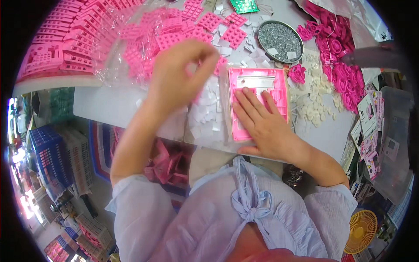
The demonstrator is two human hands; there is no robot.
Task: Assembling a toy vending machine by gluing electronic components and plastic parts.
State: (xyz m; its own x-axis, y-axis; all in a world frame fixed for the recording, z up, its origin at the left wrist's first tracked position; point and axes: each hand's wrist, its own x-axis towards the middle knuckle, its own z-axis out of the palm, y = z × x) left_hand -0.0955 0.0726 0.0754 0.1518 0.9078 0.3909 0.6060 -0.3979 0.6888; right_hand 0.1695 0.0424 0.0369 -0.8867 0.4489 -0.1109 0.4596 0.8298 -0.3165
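Observation:
My right hand [266, 124] lies flat, fingers spread, on a pink plastic casing [236, 124], an open shell with a silvery strip [257, 81] along its far end. The casing rests on a board, and the hand covers much of its middle. To the left, my left hand [181, 74] is raised over the table, its fingers curled toward the thumb. Anything between those fingertips is hidden and too small to name. Under and beyond it lie pink button grids [172, 37] on clear plastic film, with small white paper pieces [207, 111] scattered close by.
A round tin of small metal screws [280, 40] stands beyond the casing. Pink rubbery loops [347, 81] and small cream-coloured discs [316, 94] lie to the right. Pink casings [67, 39] are stacked far left. A green circuit board [244, 5] is at the back.

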